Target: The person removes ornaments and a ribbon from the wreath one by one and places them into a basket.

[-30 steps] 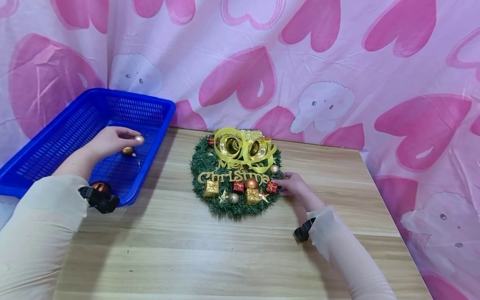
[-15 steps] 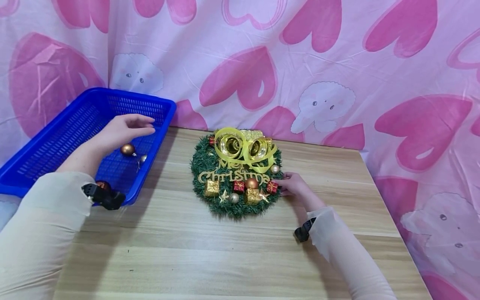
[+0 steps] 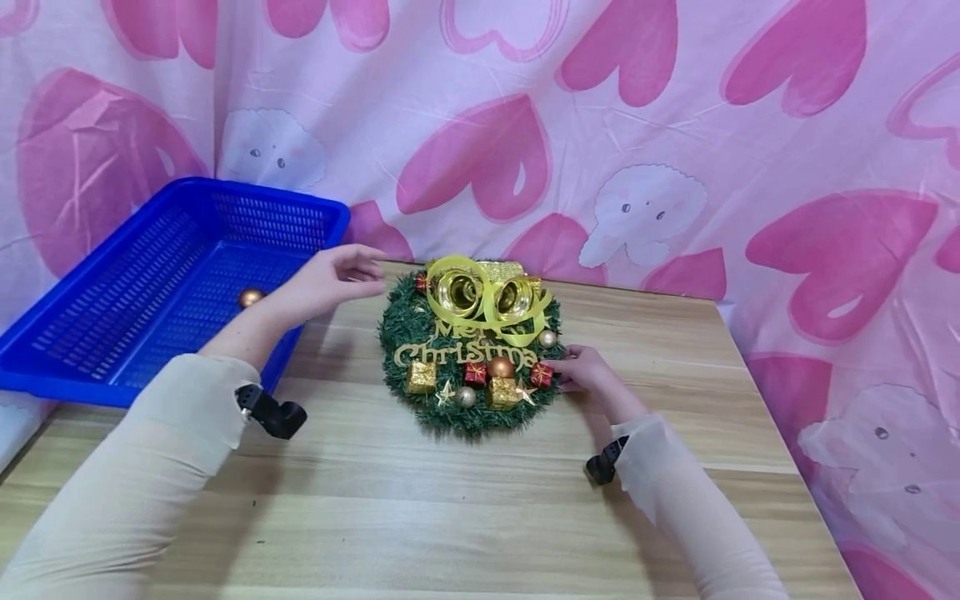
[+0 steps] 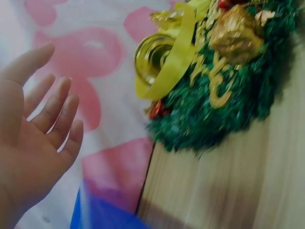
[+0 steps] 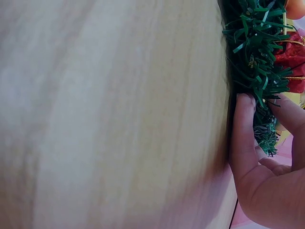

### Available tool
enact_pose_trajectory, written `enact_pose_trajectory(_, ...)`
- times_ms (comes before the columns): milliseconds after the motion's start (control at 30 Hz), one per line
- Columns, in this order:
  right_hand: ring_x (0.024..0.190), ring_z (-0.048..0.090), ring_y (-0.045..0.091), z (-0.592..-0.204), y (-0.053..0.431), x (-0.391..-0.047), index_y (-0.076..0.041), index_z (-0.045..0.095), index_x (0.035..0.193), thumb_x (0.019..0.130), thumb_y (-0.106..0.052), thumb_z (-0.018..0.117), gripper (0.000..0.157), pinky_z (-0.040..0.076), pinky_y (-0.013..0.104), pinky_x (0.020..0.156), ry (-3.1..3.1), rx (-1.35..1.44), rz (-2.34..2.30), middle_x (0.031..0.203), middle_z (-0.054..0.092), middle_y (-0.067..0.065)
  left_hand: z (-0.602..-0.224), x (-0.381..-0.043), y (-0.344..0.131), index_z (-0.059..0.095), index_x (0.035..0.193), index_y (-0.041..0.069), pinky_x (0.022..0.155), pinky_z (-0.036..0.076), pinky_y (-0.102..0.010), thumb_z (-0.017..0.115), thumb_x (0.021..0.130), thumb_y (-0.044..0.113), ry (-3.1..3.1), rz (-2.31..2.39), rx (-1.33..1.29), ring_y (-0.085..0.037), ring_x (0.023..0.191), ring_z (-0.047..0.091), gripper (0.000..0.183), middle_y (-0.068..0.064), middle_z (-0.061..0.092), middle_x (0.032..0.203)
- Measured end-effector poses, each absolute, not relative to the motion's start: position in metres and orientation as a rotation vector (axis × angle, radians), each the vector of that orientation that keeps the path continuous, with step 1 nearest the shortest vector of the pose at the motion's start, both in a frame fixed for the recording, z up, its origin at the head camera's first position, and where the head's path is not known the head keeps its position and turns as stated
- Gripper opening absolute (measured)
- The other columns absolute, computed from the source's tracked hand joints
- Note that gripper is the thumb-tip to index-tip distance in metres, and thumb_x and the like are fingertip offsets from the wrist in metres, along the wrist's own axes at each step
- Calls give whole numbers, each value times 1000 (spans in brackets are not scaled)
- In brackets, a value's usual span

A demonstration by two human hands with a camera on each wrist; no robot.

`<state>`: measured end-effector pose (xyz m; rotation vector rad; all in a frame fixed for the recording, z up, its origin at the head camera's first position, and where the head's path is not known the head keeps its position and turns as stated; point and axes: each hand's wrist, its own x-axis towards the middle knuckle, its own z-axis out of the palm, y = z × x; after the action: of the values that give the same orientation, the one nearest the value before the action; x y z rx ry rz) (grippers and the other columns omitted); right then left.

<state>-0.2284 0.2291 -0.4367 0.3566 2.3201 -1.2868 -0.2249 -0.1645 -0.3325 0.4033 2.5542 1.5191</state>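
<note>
Left hand (image 3: 330, 279) and right hand (image 3: 588, 371) flank a wreath (image 3: 472, 337) on the wooden worktop (image 3: 420, 517), its two gold bells (image 3: 459, 292) on the far side. The left hand, which pinches a pale ball over the blue basket (image 3: 255, 218) a second earlier, is now empty, its fingers loose and slightly bent, just beside the wreath's left edge and apart from it. Half a second earlier the pale ball shows inside the basket; a forearm now crosses that end, and the one ball in sight there is a bronze ball (image 3: 250, 297).

The right hand keeps its place, thumb and finger pinching the greenery at the wreath's right edge. The wreath shows no clear shift, and red parcels (image 3: 476, 372), gold parcels (image 3: 422, 377) and stars (image 3: 446, 392) still trim its near side. The change suggests that the pale ball's drop into the basket is complete and that the work turns from basket to wreath, which one hand appears to steady while the other is free alongside.
</note>
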Motion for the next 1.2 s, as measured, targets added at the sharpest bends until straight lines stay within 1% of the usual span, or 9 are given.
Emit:
enact_pose_trajectory(100, 63, 56, 8, -437, 228, -228, 8, 35, 135, 88, -18, 64, 62, 55, 21, 61, 2303, 348, -1312, 89, 54, 6, -339, -225, -155, 50, 130, 4, 94, 47, -30, 64, 88, 18, 2498, 1521, 486, -19, 105, 57, 47, -17, 59, 120)
enact_pose_trajectory(200, 64, 56, 8, -437, 227, -227, 9, 25, 142, 88, -17, 64, 71, 56, 21, 62, 2294, 339, -1326, 93, 55, 8, -346, -225, -148, 49, 131, 2, 98, 46, -37, 63, 88, 15, 2451, 1519, 546, -23, 106, 57, 47, -20, 58, 120)
enact_pose_trajectory(400, 63, 57, 8, -436, 227, -227, 10, 31, 138, 89, -17, 63, 64, 56, 22, 63, 2297, 329, -1329, 88, 56, 6, -358, -222, -132, 51, 128, 2, 93, 49, -34, 67, 85, 13, 2382, 1544, 580, -19, 100, 59, 47, -17, 61, 114)
enact_pose_trajectory(533, 62, 56, 8, -435, 227, -226, 9, 30, 139, 89, -17, 64, 66, 55, 21, 61, 2284, 339, -1335, 86, 55, 4, -363, -219, -123, 53, 126, 2, 91, 50, -31, 69, 82, 10, 2312, 1576, 585, -23, 101, 59, 47, -16, 60, 113)
enact_pose_trajectory(700, 63, 56, 8, -435, 227, -225, 9, 24, 142, 89, -17, 64, 72, 55, 20, 61, 2273, 343, -1346, 89, 55, 6, -369, -216, -110, 52, 124, -2, 94, 50, -34, 70, 81, 7, 2246, 1599, 645, -28, 103, 59, 47, -23, 58, 115)
enact_pose_trajectory(867, 62, 57, 8, -436, 227, -224, 10, 33, 135, 88, -16, 64, 62, 55, 21, 61, 2276, 335, -1348, 85, 55, 4, -376, -213, -100, 53, 123, -1, 94, 50, -35, 71, 80, 7, 2224, 1591, 675, -33, 104, 59, 48, -24, 59, 114)
enact_pose_trajectory(1000, 60, 56, 8, -435, 227, -224, 9, 37, 131, 89, -16, 63, 56, 55, 21, 60, 2274, 347, -1356, 80, 54, 1, -382, -210, -93, 53, 124, -3, 98, 47, -41, 72, 79, 10, 2219, 1572, 702, -37, 108, 56, 50, -24, 59, 115)
enact_pose_trajectory(1100, 61, 56, 8, -434, 227, -225, 10, 33, 136, 89, -15, 63, 61, 55, 21, 60, 2273, 340, -1369, 80, 55, 1, -385, -208, -90, 53, 124, -4, 101, 43, -45, 73, 79, 10, 2205, 1551, 720, -37, 108, 56, 51, -24, 59, 116)
enact_pose_trajectory(1200, 61, 56, 8, -433, 228, -225, 9, 30, 139, 89, -15, 63, 65, 56, 21, 60, 2273, 338, -1376, 82, 56, 2, -388, -205, -87, 55, 122, -1, 101, 43, -44, 74, 78, 13, 2223, 1502, 740, -33, 108, 57, 50, -21, 61, 115)
